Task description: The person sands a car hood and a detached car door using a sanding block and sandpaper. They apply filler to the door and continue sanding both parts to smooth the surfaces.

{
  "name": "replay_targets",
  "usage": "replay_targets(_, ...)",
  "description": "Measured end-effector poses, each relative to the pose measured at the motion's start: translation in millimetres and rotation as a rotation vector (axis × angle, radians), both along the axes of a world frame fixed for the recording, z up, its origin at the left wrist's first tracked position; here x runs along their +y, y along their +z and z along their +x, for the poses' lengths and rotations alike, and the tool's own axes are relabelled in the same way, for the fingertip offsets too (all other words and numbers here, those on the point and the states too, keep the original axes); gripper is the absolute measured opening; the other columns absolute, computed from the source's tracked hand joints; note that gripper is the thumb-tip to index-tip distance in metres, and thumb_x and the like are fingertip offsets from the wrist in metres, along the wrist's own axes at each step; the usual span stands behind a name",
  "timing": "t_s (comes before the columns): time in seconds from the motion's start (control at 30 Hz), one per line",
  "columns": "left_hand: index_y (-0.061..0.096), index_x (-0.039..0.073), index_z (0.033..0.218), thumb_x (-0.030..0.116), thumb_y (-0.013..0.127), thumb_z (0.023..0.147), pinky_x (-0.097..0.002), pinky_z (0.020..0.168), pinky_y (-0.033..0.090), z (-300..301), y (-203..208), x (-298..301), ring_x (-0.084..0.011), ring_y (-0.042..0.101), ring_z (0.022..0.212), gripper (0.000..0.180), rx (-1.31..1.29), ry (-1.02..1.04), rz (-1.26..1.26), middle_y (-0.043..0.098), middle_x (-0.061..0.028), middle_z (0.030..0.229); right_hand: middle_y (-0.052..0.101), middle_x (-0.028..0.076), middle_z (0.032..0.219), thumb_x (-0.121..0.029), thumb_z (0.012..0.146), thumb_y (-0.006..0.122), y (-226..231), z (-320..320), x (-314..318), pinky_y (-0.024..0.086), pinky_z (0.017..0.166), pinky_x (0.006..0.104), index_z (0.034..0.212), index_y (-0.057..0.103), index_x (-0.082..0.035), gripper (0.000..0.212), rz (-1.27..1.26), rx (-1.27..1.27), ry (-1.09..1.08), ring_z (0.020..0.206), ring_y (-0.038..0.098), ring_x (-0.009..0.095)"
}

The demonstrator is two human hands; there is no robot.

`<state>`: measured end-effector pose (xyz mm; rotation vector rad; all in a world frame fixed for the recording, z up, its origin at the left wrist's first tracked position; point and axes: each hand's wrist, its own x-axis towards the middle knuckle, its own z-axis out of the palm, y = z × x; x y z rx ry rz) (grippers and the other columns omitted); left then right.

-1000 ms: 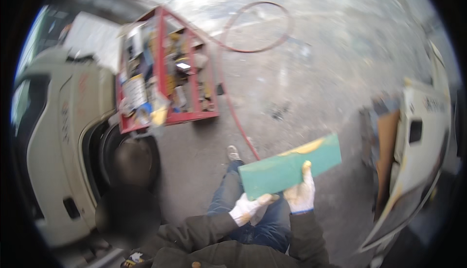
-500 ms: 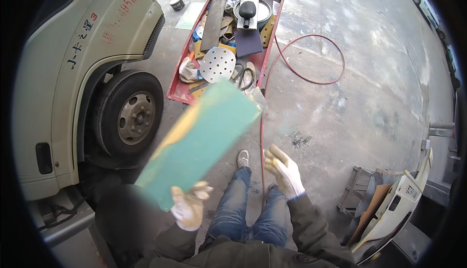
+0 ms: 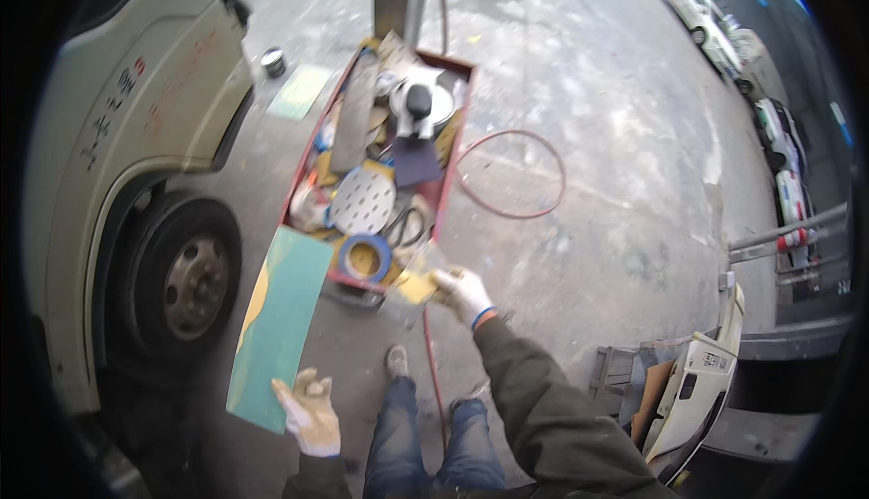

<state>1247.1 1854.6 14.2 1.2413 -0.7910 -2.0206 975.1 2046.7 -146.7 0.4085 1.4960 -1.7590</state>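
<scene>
My left hand (image 3: 312, 416), in a stained white work glove, pinches the lower right corner of a long flat green panel (image 3: 285, 327). The panel tilts up and away from me, with a yellow filler-like strip along its left edge. My right hand (image 3: 463, 294), gloved too, reaches to the near right corner of a red tool tray (image 3: 453, 142). Its fingertips grip a thin, translucent sheet-like piece (image 3: 398, 304) with a yellow patch, blurred. Beside it in the tray lie a blue tape roll (image 3: 381, 268), a perforated round disc (image 3: 363, 200) and black-handled scissors (image 3: 415, 221).
A truck cab with a front wheel (image 3: 188, 286) stands on the left. A red hose (image 3: 507, 216) loops over the floor and runs past my feet. Vehicle panels (image 3: 697, 390) lean at the right. A small can (image 3: 273, 63) stands beyond the tray's left side.
My right hand has moved forward and left to the tray corner and taken hold of the translucent piece. The green panel has swung left, uncovering the blue tape roll. The view has shifted.
</scene>
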Motion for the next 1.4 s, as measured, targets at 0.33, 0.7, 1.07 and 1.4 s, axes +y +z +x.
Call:
replay_targets(0.33, 0.049, 0.007, 0.137, 0.049, 0.053, 0.107, -0.0288, 0.088, 0.055, -90, -40, 12, -0.0143, 0.055, 0.089, 0.052, 0.078, -0.068, -0.047, 0.062, -0.0107, 0.114, 0.071, 0.009, 0.113, -0.014, 0.100, 0.069, 78, 59, 17, 0.062, 0.075, 0.0294, 0.126, 0.061, 0.000, 0.030, -0.310, -0.049, -0.343, 0.093, 0.071, 0.017)
replay_targets(0.7, 0.044, 0.001, 0.145, 0.022, 0.049, 0.110, -0.0264, 0.075, 0.055, -167, 57, 171, -0.0131, 0.064, 0.083, 0.041, -0.060, -0.726, -0.380, 0.068, -0.0067, 0.100, 0.074, 0.009, 0.107, -0.001, 0.091, 0.077, 293, 152, 132, 0.059, 0.085, 0.0269, 0.113, 0.070, 0.005, 0.024, -0.236, 0.545, -0.691, 0.096, 0.070, 0.013)
replay_targets(1.07, 0.056, 0.006, 0.128, 0.035, 0.053, 0.109, -0.0189, 0.039, 0.028, -180, 72, 461, -0.0030, 0.033, 0.047, 0.035, 0.360, -1.153, -0.306, 0.050, 0.0036, 0.072, 0.068, 0.016, 0.114, 0.003, 0.096, 0.062, 226, 323, 435, 0.058, 0.086, 0.0313, 0.118, 0.064, 0.002, 0.022, 0.314, 0.647, -1.299, 0.098, 0.068, 0.026)
replay_targets(1.4, 0.056, 0.003, 0.134, 0.022, 0.050, 0.108, -0.0201, 0.042, 0.039, -194, 44, 695, -0.0101, 0.045, 0.051, 0.033, 0.412, -1.640, -0.212, 0.060, -0.0065, 0.082, 0.069, -0.002, 0.098, -0.024, 0.102, 0.068, 143, 530, 646, 0.053, 0.074, 0.0229, 0.112, 0.068, -0.006, 0.021, 0.045, -0.119, -2.167, 0.085, 0.065, 0.005)
